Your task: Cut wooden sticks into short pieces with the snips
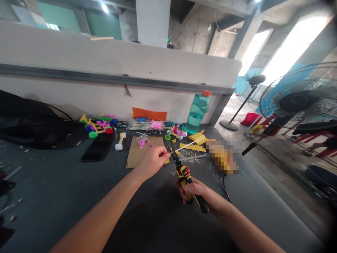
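My left hand (152, 161) is closed in a pinch on one end of a thin pale stick (185, 145), which slants up to the right. In my right hand (201, 193) are yellow-and-black pliers (184, 174), gripped by the handles. Their dark jaws point up and meet the stick close to my left fingertips; whether they bite on it I cannot tell. A piece of brown cardboard (135, 154) lies beneath and behind my left hand. Yellow strips (193, 147) and small pale scraps lie just beyond the jaws.
A teal bottle (196, 112) stands against the white partition. Along the back are small toy cars (98, 126), a plastic packet of sticks (142, 124) and an orange strip (150, 114). A black phone (97, 149) lies left. A fan (295, 102) stands right, past the table edge.
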Motion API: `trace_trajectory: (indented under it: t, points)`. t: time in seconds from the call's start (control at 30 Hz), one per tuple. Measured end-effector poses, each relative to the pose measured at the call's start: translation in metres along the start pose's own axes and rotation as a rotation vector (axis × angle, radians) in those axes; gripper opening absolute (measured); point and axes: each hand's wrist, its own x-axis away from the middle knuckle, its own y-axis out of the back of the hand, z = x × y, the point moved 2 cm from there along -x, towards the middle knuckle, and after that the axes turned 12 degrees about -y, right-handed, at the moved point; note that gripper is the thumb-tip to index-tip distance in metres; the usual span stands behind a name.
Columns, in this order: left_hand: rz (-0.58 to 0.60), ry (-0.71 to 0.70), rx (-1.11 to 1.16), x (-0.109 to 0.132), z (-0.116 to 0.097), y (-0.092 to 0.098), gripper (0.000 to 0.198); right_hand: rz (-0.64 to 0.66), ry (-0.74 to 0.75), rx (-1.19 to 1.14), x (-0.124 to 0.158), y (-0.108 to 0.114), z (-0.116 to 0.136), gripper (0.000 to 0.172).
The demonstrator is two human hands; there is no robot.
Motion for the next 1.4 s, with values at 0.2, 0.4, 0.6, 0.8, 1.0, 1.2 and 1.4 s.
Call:
trace_trajectory:
  t: [0.2,0.4,0.6,0.8,1.0,1.2,1.4]
  points:
    - [0.049,0.024,0.056,0.0,0.001,0.002,0.03,0.012,-0.012,0.051,0.003,-0.001,0.001,0.034]
    - [0.061,0.002,0.031,0.0,-0.003,0.004,0.03,-0.008,0.003,0.025,0.002,0.0,-0.001,0.028]
    - [0.029,0.025,0.059,0.0,-0.001,-0.003,0.03,-0.082,0.006,-0.002,0.001,-0.004,-0.007,0.021]
    - [0.017,0.08,0.093,0.0,0.002,-0.007,0.032,-0.133,-0.019,0.104,0.007,-0.015,0.007,0.02]
    - [0.026,0.128,0.069,0.0,0.006,-0.009,0.038,-0.144,0.004,0.103,0.002,-0.009,0.006,0.017]
    - [0.014,0.058,0.08,0.0,0.006,-0.01,0.035,-0.063,-0.016,-0.023,-0.002,0.0,-0.001,0.028]
    - [0.045,0.005,-0.044,0.001,0.001,-0.005,0.037,-0.022,-0.037,-0.095,-0.004,0.003,-0.002,0.032]
